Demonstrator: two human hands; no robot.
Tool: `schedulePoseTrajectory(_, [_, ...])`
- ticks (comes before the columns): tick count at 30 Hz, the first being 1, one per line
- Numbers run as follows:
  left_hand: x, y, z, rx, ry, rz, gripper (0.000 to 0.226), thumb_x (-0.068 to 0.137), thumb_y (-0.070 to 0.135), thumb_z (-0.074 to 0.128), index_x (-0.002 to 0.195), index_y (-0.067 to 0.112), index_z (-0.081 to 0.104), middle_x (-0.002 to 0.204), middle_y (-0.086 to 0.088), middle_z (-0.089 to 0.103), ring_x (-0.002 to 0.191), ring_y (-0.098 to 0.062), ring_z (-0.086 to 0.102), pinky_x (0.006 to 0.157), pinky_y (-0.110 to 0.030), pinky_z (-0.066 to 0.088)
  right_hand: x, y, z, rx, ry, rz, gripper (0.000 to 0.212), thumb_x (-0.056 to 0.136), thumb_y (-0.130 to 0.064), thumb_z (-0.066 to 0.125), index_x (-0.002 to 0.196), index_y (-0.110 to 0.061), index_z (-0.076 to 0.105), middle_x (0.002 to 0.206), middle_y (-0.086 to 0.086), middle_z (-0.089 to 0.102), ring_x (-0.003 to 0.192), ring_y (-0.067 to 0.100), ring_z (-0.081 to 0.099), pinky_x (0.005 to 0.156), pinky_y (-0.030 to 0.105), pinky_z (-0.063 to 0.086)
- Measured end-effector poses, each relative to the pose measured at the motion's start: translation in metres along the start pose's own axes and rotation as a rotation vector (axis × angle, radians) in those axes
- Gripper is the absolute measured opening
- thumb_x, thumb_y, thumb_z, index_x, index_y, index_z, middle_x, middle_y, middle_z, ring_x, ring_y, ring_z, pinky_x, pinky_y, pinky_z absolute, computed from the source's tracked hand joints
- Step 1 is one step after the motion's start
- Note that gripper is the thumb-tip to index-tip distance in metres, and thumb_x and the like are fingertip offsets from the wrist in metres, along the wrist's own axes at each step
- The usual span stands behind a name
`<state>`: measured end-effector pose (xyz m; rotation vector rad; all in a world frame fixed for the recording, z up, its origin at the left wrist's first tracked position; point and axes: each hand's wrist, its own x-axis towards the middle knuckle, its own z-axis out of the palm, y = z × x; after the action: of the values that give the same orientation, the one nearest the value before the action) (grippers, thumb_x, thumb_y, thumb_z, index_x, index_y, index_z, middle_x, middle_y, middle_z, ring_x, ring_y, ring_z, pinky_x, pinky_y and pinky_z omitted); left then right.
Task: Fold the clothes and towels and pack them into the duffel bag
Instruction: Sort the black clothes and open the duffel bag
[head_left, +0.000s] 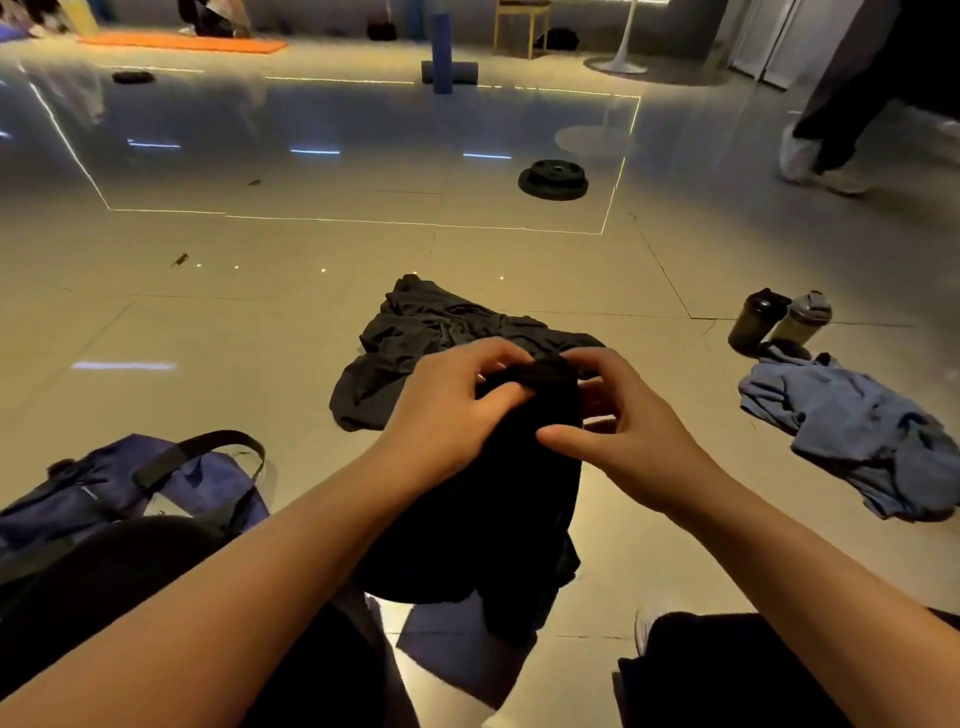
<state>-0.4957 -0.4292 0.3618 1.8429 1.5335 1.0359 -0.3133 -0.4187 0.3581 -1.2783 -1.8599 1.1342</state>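
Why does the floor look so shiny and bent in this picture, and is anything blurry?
In the head view, the glossy floor mirrors ceiling lights as streaks and bright lines; the wide-angle lens bows those lines near the edges. Light is dim and warm, so the black garment held by the left hand and right hand shows almost no detail. The walking person at upper right is slightly motion-blurred.

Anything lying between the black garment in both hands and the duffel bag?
Nothing visible: the black garment hangs before the knees, and the navy duffel bag sits on the floor beside the left forearm.
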Motion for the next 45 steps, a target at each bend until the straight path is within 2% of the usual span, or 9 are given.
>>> schedulePoseTrajectory(4, [-0.003, 0.0, -0.019, -0.032, -0.012, 0.054, 0.02, 0.086, 0.026, 0.067, 0.093, 0.045, 0.064, 0.09, 0.017, 0.068, 0.085, 0.001, 0.063, 0.081, -0.025, 0.052, 0.002, 0.0, -0.001, 0.1, -0.026, 0.044, 0.036, 0.084, -0.01, 0.069, 0.11, -0.031, 0.057, 0.083, 0.01, 0.065, 0.079, 0.016, 0.064, 0.071, 0.027, 0.046])
schedulePoseTrajectory(9, [0.001, -0.013, -0.04, 0.104, -0.159, -0.01, 0.021, 0.082, 0.026, 0.072, 0.094, 0.042, 0.066, 0.092, 0.013, 0.067, 0.084, -0.006, 0.063, 0.08, -0.027, 0.052, 0.002, -0.004, -0.019, 0.114, -0.047, 0.056, 0.014, 0.084, -0.017, 0.07, 0.095, -0.02, 0.063, 0.08, 0.005, 0.063, 0.071, 0.017, 0.06, 0.067, 0.028, 0.044])
schedulePoseTrajectory(13, [0.001, -0.02, -0.033, 0.324, -0.217, -0.001, 0.023, 0.085, 0.03, 0.07, 0.107, 0.037, 0.067, 0.099, 0.012, 0.067, 0.084, -0.001, 0.056, 0.079, -0.023, 0.045, -0.001, 0.0, -0.023, -0.134, -0.177, 0.084, 0.012, 0.083, -0.028, 0.071, 0.092, -0.027, 0.064, 0.085, -0.004, 0.063, 0.074, 0.008, 0.063, 0.064, 0.02, 0.046])
schedulePoseTrajectory(20, [0.006, -0.026, -0.033, 0.638, -0.252, 0.012, 0.017, 0.094, 0.028, 0.059, 0.11, 0.028, 0.065, 0.107, 0.002, 0.067, 0.099, -0.018, 0.059, 0.081, -0.033, 0.047, -0.011, 0.018, -0.045, -0.549, -0.177, 0.123, 0.011, 0.086, -0.024, 0.068, 0.096, -0.018, 0.068, 0.087, 0.002, 0.064, 0.081, 0.019, 0.058, 0.072, 0.037, 0.045])
schedulePoseTrajectory(26, [0.007, -0.038, -0.046, 0.628, -0.175, -0.026, 0.025, 0.097, 0.033, 0.05, 0.111, 0.022, 0.067, 0.101, 0.0, 0.06, 0.094, -0.019, 0.055, 0.078, -0.034, 0.044, -0.015, 0.023, -0.076, -0.246, -0.269, 0.24, 0.007, 0.085, -0.015, 0.069, 0.092, -0.015, 0.067, 0.088, 0.012, 0.062, 0.08, 0.019, 0.056, 0.073, 0.026, 0.04])
schedulePoseTrajectory(31, [0.001, -0.045, -0.051, 0.394, -0.1, -0.127, 0.022, 0.099, 0.024, 0.049, 0.1, 0.017, 0.069, 0.096, -0.002, 0.064, 0.088, -0.017, 0.055, 0.07, -0.03, 0.037, -0.014, 0.038, -0.085, -0.057, -0.267, 0.233, 0.06, 0.045, -0.069, 0.081, 0.087, -0.027, 0.071, 0.091, 0.012, 0.066, 0.087, 0.022, 0.062, 0.078, 0.027, 0.045])
schedulePoseTrajectory(35, [-0.011, -0.048, -0.036, 0.08, -0.032, -0.21, 0.02, 0.098, 0.023, 0.051, 0.091, 0.023, 0.069, 0.092, 0.004, 0.069, 0.087, -0.011, 0.059, 0.072, -0.024, 0.04, -0.015, 0.036, -0.087, 0.009, -0.194, 0.258, 0.073, 0.035, -0.076, 0.079, 0.087, -0.025, 0.07, 0.087, 0.011, 0.065, 0.082, 0.018, 0.062, 0.073, 0.026, 0.044])
schedulePoseTrajectory(40, [-0.019, -0.046, -0.017, -0.026, -0.053, -0.209, 0.019, 0.095, 0.025, 0.056, 0.084, 0.029, 0.071, 0.082, 0.009, 0.069, 0.077, -0.001, 0.059, 0.07, -0.022, 0.042, -0.013, 0.033, -0.079, -0.254, 0.061, 0.248, 0.013, 0.091, -0.03, 0.061, 0.083, -0.02, 0.062, 0.077, 0.004, 0.059, 0.073, 0.018, 0.055, 0.065, 0.029, 0.038])
schedulePoseTrajectory(45, [-0.008, -0.034, -0.024, 0.069, 0.145, -0.109, 0.018, 0.096, 0.024, 0.054, 0.085, 0.021, 0.068, 0.08, 0.012, 0.065, 0.07, -0.001, 0.055, 0.067, -0.022, 0.042, -0.011, 0.019, -0.088, -0.119, 0.185, 0.195, 0.017, 0.097, -0.017, 0.051, 0.086, -0.024, 0.061, 0.082, 0.004, 0.058, 0.079, 0.021, 0.052, 0.07, 0.031, 0.037])
